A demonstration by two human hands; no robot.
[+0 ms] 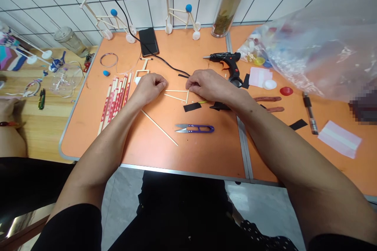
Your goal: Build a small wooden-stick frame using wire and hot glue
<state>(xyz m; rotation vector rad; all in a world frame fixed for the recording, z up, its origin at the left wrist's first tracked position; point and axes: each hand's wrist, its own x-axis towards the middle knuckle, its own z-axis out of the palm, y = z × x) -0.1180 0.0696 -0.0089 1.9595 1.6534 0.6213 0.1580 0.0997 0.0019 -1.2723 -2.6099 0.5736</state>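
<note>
A small frame of thin wooden sticks (pixel 176 91) lies between my two hands above the orange table. My right hand (pixel 206 84) is closed, its fingertips pinching the frame's upper right corner. My left hand (pixel 150 88) is also closed, thumb against fingers, beside the frame's left ends; whatever is in that pinch is hidden. A loose wooden stick (pixel 160 127) lies nearer me, left of purple-handled thread snips (pixel 197 128). Left of my left hand are several red-and-white wrapped bundles of chopsticks (pixel 113 100). Behind it rests another stick frame (pixel 143 71), partly covered.
Two stick models with blue balls (pixel 114 12) stand along the tiled wall. A black glue gun (pixel 228 62), a phone (pixel 149 42) and a black cable (pixel 167 62) lie behind my hands. At right are a plastic bag (pixel 318 47) and a pen (pixel 310 113). Another person's arm (pixel 11 133) shows far left.
</note>
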